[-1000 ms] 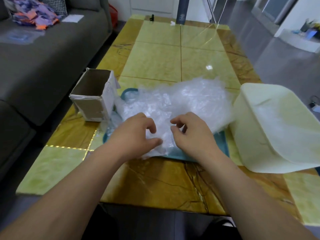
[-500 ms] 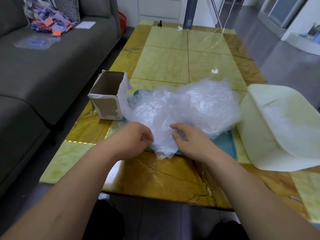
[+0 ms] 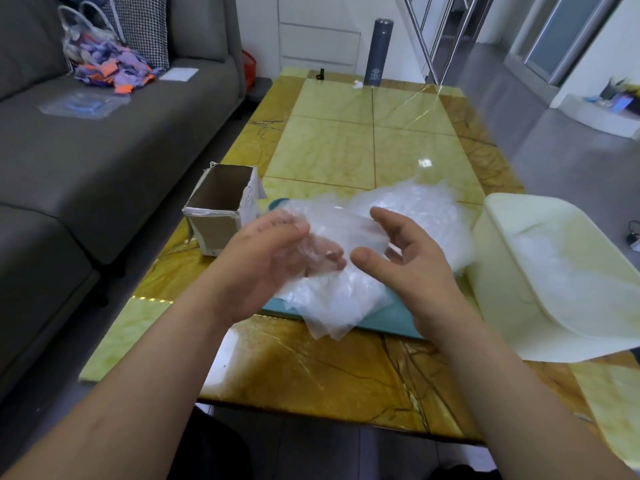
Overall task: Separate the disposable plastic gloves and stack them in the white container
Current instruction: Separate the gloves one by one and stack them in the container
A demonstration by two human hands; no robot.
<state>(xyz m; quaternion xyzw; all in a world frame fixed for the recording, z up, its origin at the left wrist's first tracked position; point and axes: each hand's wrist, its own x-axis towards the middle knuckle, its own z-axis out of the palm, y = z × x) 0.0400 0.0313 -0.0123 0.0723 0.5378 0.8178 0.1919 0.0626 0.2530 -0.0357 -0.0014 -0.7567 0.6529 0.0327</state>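
A heap of clear disposable plastic gloves (image 3: 415, 209) lies on a teal tray (image 3: 388, 320) in the middle of the table. My left hand (image 3: 263, 258) is raised above the heap and holds one plastic glove (image 3: 339, 233); its fingers show through the film. The glove's loose end hangs down toward the tray's front edge. My right hand (image 3: 408, 258) is beside it, palm toward the glove, fingers spread and relaxed, gripping nothing. The white container (image 3: 502, 271) stands at the right, tilted toward me, with some clear film inside.
An open cardboard box (image 3: 221, 202) stands left of the tray. A grey bottle (image 3: 377, 51) is at the table's far end. A grey sofa (image 3: 104, 150) runs along the left. The yellow marble table (image 3: 363, 143) stretches away beyond the heap.
Both hands have risen off the heap. The left hand has lifted one glove free, and the right hand has let go and opened beside it.
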